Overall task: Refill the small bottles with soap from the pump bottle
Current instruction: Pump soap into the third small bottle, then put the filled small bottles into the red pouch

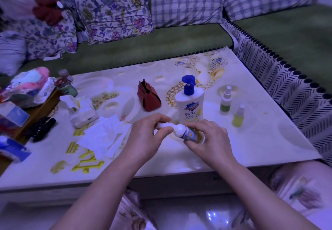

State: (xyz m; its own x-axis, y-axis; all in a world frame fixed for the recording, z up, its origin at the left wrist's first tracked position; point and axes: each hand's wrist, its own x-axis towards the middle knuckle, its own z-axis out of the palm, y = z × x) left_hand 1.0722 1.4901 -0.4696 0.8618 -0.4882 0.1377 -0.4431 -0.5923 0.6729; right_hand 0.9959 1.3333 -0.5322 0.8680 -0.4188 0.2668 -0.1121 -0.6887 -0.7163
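A white pump bottle (pixel 190 105) with a blue pump head stands upright near the middle of the table (pixel 251 140). Just in front of it I hold a small white bottle (pixel 185 131) with a printed label, tilted on its side. My right hand (pixel 210 138) grips its body. My left hand (pixel 147 134) pinches its white cap end. Two small spray bottles stand to the right: a taller one (pixel 225 101) with green liquid and a shorter one (pixel 238 115) with yellow liquid.
A red pouch (pixel 148 97) stands left of the pump bottle. A tissue pack (pixel 80 111) and loose tissues (pixel 104 136) lie at the left, beside a black clip (pixel 42 128) and jars (pixel 66 84). A green sofa with cushions runs behind the table.
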